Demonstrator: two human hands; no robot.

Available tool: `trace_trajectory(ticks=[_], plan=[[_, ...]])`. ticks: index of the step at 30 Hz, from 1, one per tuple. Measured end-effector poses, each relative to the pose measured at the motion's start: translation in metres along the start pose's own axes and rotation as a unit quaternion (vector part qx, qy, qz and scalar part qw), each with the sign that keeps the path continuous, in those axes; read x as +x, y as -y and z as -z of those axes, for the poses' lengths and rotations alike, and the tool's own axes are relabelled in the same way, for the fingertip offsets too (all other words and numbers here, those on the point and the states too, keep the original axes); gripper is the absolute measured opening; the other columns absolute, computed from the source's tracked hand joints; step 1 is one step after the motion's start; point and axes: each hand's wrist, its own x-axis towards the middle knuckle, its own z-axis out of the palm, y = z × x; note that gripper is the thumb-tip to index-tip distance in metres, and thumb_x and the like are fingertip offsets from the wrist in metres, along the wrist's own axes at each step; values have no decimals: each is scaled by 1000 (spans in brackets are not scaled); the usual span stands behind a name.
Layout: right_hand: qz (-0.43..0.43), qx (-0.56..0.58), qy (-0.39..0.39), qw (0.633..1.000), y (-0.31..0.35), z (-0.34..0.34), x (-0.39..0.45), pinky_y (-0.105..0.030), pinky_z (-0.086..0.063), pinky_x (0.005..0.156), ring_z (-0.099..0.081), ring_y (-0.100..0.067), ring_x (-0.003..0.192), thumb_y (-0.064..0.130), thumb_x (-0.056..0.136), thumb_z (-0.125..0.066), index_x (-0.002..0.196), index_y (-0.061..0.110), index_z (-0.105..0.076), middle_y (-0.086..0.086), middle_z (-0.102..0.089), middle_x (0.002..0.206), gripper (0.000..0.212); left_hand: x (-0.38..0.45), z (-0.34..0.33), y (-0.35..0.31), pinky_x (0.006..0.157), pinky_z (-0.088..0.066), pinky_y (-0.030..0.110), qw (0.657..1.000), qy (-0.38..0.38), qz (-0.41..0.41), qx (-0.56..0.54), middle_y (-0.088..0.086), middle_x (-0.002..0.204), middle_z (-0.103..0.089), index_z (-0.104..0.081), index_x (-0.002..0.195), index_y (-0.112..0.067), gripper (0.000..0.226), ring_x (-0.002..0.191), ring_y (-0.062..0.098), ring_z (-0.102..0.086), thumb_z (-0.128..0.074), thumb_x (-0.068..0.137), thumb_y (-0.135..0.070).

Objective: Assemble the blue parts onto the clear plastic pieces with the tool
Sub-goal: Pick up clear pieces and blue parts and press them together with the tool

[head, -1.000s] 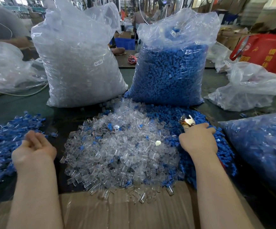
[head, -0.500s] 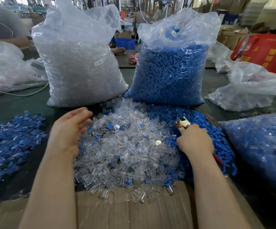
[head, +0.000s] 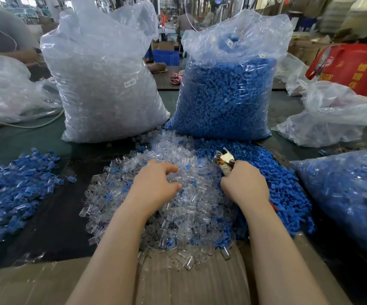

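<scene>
1. Landmark: heap of clear plastic pieces lying loose at centre of the dark worktop, its near edge spilling onto a sheet of cardboard.
2. Left hand: palm down on top of the clear heap, fingers curled into the pieces. Whether it actually grasps a piece cannot be told; fingertips partly buried.
3. Right hand: at the right edge of the clear heap, clenched round the handles of a plier-type tool. Metal head of the tool sticks up past the knuckles, pointing away from the person. A bit of red handle shows below the wrist.
4. Loose blue parts: heaped directly right of and behind the clear heap, touching it; a few blue bits are mixed into the clear pieces.
5. Left of the clear heap, apart from it: a spread of pieces showing blue and clear together.
6. Behind the clear heap: tall bag of clear pieces, with a small label, on the left; tall bag of blue parts on the right. Both stand upright.
7. Far right of the clear heap: another bag with blue contents, lying low.
</scene>
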Motion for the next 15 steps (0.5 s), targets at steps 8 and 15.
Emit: trace_trajectory(ticks=[8,15], plan=[[22,22,-21,999,-2,3,2,-32,-35,61,-51,-28,75,24,87,-57,90,14,-51,-6,-56,83,13,0,-3,1,76,-38,23,999,-26,-20,-28,-10,105,-52,-64,92,-41,16,80,-4,-49,-76,82,-37],[34,58,-58,996,-5,3,4,-29,-28,51,-47,-25,66,22,85,-56,79,16,-50,-2,-52,72,10,0,-11,-9,81,-37,22,996,-55,-66,-16,-15,99,-49,-66,110,-34,24,92,5,-53,-70,87,-39]])
